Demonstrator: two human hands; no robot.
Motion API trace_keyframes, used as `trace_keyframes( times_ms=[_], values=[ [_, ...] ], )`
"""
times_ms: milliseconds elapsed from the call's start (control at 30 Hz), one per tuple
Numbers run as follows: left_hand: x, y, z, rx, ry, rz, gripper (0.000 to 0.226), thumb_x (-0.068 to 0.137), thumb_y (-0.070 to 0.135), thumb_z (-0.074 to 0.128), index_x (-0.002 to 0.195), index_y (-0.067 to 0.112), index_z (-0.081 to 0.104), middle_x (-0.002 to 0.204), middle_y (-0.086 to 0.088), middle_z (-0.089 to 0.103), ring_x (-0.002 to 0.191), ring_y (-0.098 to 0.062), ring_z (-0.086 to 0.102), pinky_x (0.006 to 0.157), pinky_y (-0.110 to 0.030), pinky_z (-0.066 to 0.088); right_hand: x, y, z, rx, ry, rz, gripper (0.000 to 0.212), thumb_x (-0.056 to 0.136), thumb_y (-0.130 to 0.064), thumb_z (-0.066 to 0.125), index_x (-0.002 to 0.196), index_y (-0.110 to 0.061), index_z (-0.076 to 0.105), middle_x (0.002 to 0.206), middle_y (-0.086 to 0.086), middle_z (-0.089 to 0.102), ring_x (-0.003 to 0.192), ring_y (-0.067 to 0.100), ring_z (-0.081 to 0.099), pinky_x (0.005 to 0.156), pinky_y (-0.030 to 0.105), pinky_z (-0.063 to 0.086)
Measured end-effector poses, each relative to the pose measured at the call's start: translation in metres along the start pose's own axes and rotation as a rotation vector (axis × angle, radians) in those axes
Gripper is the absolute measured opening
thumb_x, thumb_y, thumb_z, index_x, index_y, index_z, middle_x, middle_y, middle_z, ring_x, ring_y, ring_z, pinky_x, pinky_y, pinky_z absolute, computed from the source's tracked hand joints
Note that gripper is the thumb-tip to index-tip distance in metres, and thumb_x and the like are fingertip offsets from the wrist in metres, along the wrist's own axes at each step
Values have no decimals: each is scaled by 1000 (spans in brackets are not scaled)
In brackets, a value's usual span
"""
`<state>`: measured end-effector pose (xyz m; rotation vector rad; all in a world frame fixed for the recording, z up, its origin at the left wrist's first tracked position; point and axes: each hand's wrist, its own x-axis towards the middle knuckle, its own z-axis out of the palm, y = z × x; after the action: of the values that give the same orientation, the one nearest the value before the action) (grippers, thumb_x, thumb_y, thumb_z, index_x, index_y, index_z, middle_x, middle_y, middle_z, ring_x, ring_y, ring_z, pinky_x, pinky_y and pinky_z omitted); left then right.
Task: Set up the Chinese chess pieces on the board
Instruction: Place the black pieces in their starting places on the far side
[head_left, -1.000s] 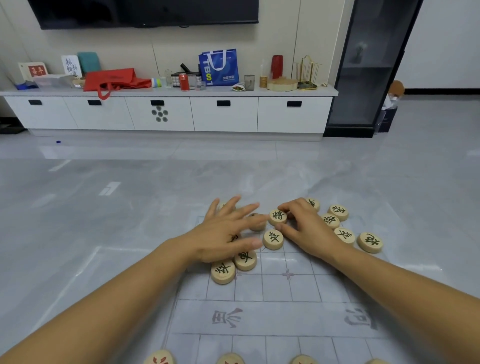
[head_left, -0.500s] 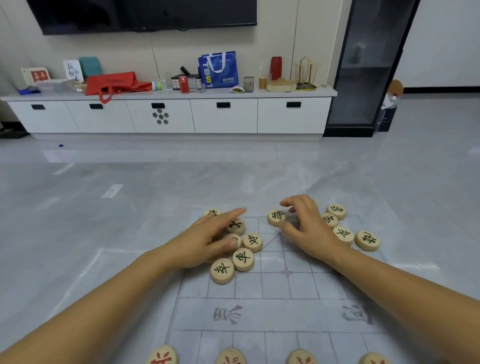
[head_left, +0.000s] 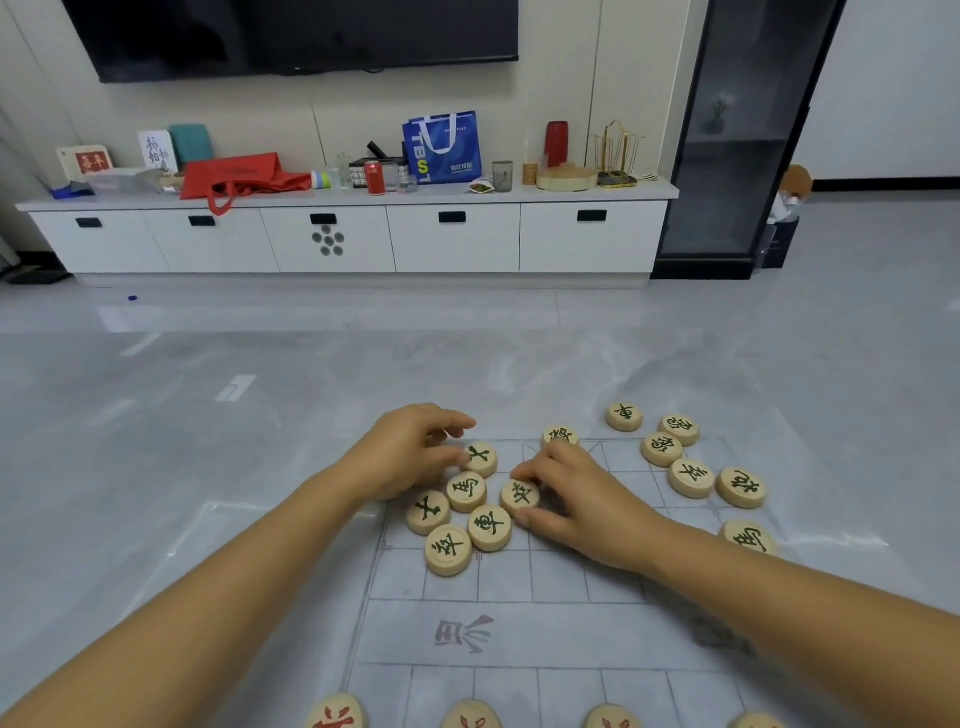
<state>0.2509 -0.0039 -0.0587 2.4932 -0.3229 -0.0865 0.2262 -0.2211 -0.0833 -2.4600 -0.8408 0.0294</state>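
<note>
Grey polished floor tiles (head_left: 260, 364) run back to a white low cabinet (head_left: 452, 239) under a dark TV (head_left: 291, 36). Nearer, I see the pale board sheet (head_left: 519, 629) flat on the floor, with green-lettered pieces (head_left: 691, 478) scattered over its far end and red-lettered pieces (head_left: 337, 714) along its near edge. The right hand (head_left: 576, 499) pinches one green piece (head_left: 519, 496) between forefinger and thumb. The left hand (head_left: 410, 452) is curled, its thumb against a neighbouring piece (head_left: 480, 458); I cannot tell whether it grips anything.
</note>
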Motion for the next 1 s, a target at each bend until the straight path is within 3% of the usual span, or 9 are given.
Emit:
trace_keyframes(
  times_ms=[100, 267, 367, 467, 567, 700, 800, 867, 1000],
  values=[
    [9, 16, 7, 284, -108, 22, 43, 83, 39, 62, 123, 26, 56, 117, 1, 57, 109, -17, 51, 100, -35, 37, -14, 7, -4, -23, 2, -20, 35, 85, -40, 58, 113, -20, 52, 104, -10, 39, 98, 2, 36, 83, 15, 32],
    [22, 26, 5, 316, -93, -24, 40, 82, 30, 65, 120, 20, 57, 118, 0, 57, 107, -20, 54, 92, -31, 39, -13, 0, -10, 8, -40, 33, 40, 85, -42, 57, 119, -22, 50, 108, -9, 39, 105, 7, 39, 93, 20, 34],
    [18, 10, -10, 103, 36, -40, 47, 78, 16, 67, 122, 19, 50, 111, 0, 59, 96, -19, 57, 86, -30, 45, 6, -27, -5, -57, 7, -26, 40, 86, -45, 52, 118, -20, 53, 111, -5, 44, 111, 14, 40, 95, 25, 30],
    [1, -8, -25, -56, 110, -36, 53, 74, 14, 74, 119, 18, 47, 103, 3, 58, 92, -15, 55, 73, -17, 42, 29, -63, 10, -177, -9, -42, 44, 84, -50, 52, 111, -15, 55, 111, 3, 47, 108, 20, 39, 91, 30, 30],
    [-22, -26, -35, -116, 123, -60, 54, 72, 13, 76, 115, 22, 44, 99, 5, 58, 91, -10, 54, 68, -14, 41, 48, -84, 29, -344, -56, 22, 56, 82, -54, 52, 117, -10, 51, 119, 9, 46, 112, 26, 38, 94, 35, 30],
    [-45, -44, -38, -114, 95, -84, 52, 73, 11, 73, 111, 27, 41, 98, 7, 59, 89, -2, 53, 66, -7, 39, 55, -94, 32, -347, -58, 40, 48, 82, -47, 54, 111, -8, 53, 121, 11, 48, 111, 28, 42, 88, 35, 32],
    [-47, -39, -32, -59, 85, -64, 50, 76, 13, 70, 112, 30, 39, 101, 10, 57, 93, -5, 53, 71, -9, 39, 48, -81, 9, -179, 33, 118, 38, 81, -50, 56, 95, -14, 51, 102, 6, 52, 95, 24, 49, 72, 33, 35],
    [-40, -25, -26, -37, 97, -30, 49, 78, 17, 69, 114, 31, 39, 104, 11, 56, 96, -7, 54, 78, -14, 41, 40, -51, -10, -54, 113, 251, 36, 79, -50, 59, 86, -16, 47, 95, 2, 51, 86, 22, 51, 70, 34, 41],
    [-9, 13, -5, -19, 105, 71, 51, 81, 19, 65, 125, 25, 41, 110, 11, 55, 101, -10, 55, 89, -24, 43, 9, 13, -35, -78, 213, 468, 42, 80, -50, 59, 99, -14, 48, 101, 3, 53, 85, 22, 52, 67, 34, 41]
  ],
)
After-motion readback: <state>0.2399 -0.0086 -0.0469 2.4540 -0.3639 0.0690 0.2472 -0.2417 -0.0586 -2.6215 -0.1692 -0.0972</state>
